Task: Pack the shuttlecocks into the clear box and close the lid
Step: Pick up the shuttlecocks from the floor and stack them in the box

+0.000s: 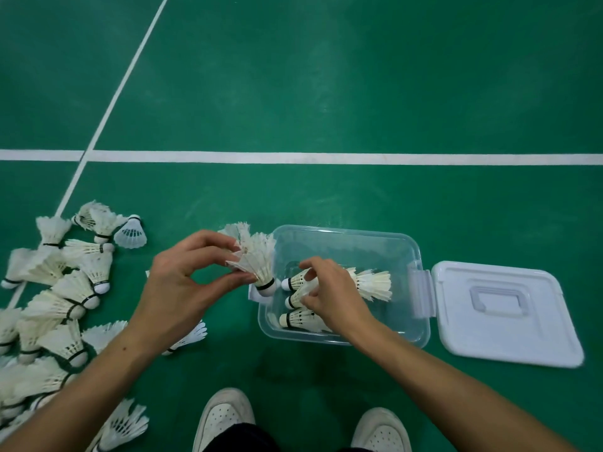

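Observation:
A clear plastic box (pixel 411 249) stands open on the green court floor, with several white feather shuttlecocks (pixel 372 283) lying inside. Its white lid (pixel 509 340) lies flat on the floor to the right, handle side up. My left hand (pixel 182 288) pinches a feather shuttlecock (pixel 257 259) by its skirt, cork down, just at the box's left rim. My right hand (pixel 329 295) is inside the box, with its fingers pinching a shuttlecock (pixel 301 291) there. A large pile of loose shuttlecocks (pixel 62 288) lies on the floor to the left.
White court lines (pixel 326 157) cross the floor beyond the box. My two white shoes (pixel 225 415) are at the bottom edge. A few shuttlecocks (pixel 124 425) lie under and beside my left forearm.

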Motion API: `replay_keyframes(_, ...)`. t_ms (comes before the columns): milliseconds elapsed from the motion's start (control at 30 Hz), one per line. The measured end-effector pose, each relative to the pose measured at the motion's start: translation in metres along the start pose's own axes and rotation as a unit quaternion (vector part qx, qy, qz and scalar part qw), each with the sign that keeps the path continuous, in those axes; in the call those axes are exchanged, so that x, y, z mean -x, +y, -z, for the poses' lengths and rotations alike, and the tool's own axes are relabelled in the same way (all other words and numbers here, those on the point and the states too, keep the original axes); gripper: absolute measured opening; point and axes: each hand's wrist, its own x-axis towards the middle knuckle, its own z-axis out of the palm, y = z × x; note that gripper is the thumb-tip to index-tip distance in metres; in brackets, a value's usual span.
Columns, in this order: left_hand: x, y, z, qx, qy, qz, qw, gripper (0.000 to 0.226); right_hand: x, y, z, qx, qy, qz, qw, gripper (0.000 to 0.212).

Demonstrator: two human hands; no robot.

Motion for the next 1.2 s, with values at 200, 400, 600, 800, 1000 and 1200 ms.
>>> replay_keyframes(200,0.000,-0.005,-0.003,0.011,-0.029,-0.003,1.000,0.025,-0.009,0.005,-0.009,-0.082,-0.042,-0.050,0.994,0.072)
replay_keyframes(400,-0.009,-0.010,-0.003,0.030,-0.058,-0.009,0.998,0.029,-0.001,-0.002,0.012,-0.151,-0.050,-0.057,0.986,0.063)
replay_keyframes(600,-0.029,-0.010,-0.010,0.013,-0.100,-0.063,0.993,0.028,0.025,-0.025,0.074,-0.254,0.018,-0.008,0.967,0.060)
replay_keyframes(800,-0.050,-0.003,-0.030,0.007,-0.184,-0.113,0.976,0.024,0.031,-0.039,0.094,-0.182,-0.013,0.108,0.977,0.061)
replay_keyframes(1000,-0.050,-0.002,-0.037,-0.030,-0.241,-0.148,0.959,0.017,0.021,-0.026,0.076,-0.169,-0.026,0.117,0.978,0.024)
replay_keyframes(1200,-0.050,-0.001,-0.033,-0.099,-0.248,-0.132,0.955,0.046,0.028,-0.015,0.094,-0.132,-0.024,0.124,0.983,0.011)
